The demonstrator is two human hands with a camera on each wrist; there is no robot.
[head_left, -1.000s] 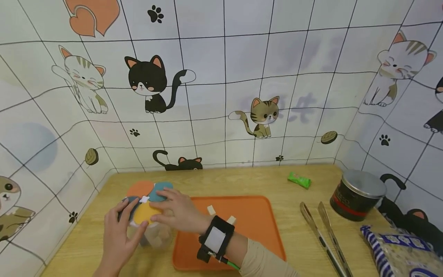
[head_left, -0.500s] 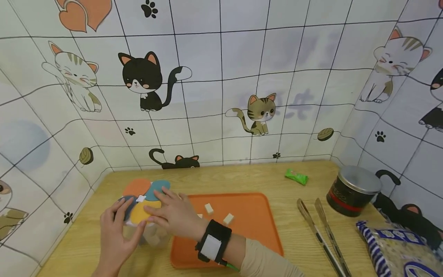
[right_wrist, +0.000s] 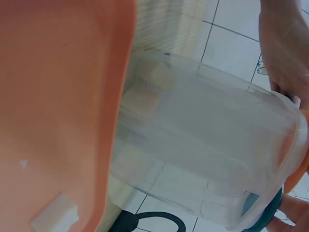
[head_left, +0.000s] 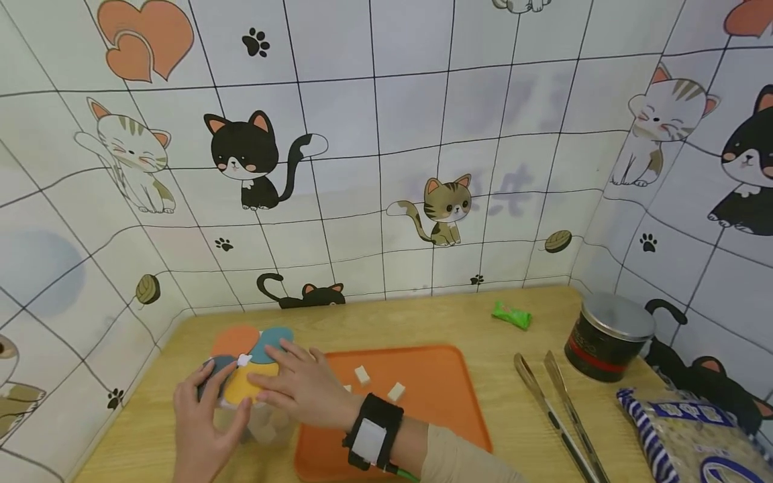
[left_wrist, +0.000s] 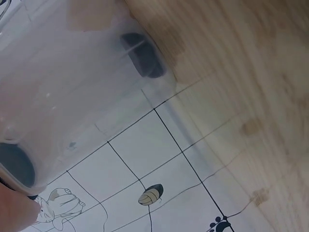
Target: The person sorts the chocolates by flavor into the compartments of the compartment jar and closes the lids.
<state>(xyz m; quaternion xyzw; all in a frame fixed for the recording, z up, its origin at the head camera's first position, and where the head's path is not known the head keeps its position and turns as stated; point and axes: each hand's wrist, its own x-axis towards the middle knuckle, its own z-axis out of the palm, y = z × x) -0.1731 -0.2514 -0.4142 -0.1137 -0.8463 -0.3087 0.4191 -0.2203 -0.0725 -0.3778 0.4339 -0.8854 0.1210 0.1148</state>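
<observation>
Hardly anything has moved since the earlier frames: the view has tilted, and the right hand's wrist now leaves the small white blocks (head_left: 396, 392) on the flat orange tray (head_left: 431, 376) more in sight. Left of that tray, a clear plastic container (right_wrist: 207, 130) stands upright on the wooden table (head_left: 417, 318), topped by a flower-shaped lid (head_left: 244, 361) with orange, teal, yellow and dark blue petals — how firmly it sits, I cannot tell. Both hands touch the lid: the left hand (head_left: 205, 416) with fingers and thumb spread apart at its near left side, the right hand (head_left: 304, 389) with fingers stretched over the teal and yellow petals. Pale chunks (right_wrist: 140, 99) lie inside near the container's base. Across the table, to the right — a green wrapped packet (head_left: 512, 315), silvery metal tongs (head_left: 551, 412), a black tin with a red band (head_left: 608, 339) and a blue-and-white striped plastic bag (head_left: 694, 429).
</observation>
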